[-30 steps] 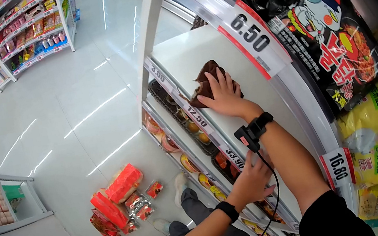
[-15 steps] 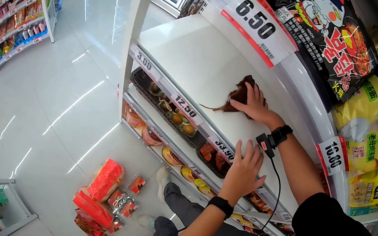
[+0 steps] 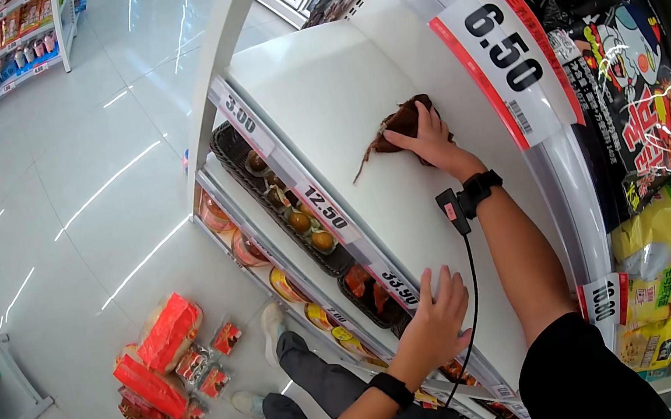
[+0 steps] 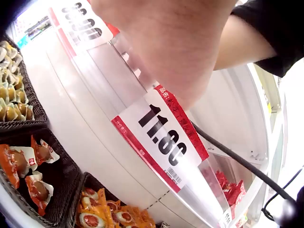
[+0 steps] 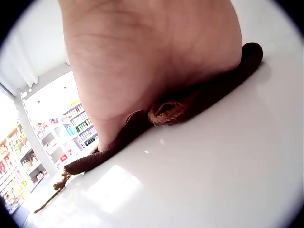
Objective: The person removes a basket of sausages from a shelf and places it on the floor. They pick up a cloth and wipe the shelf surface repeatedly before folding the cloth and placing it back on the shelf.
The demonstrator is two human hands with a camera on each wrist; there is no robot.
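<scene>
A white shop shelf (image 3: 337,111) ran above black baskets (image 3: 255,178) of packaged food, with red packets (image 3: 166,340) lying on the floor to the left. The left hand (image 3: 436,321) rested flat on the shelf's front edge beside a price tag (image 3: 397,288), fingers straight and spread, holding nothing. Further back, the right hand (image 3: 428,139) pressed a bunched brown cloth (image 3: 402,118) onto the shelf, fingers curved over it, just left of the noodle packs (image 3: 629,107).
</scene>
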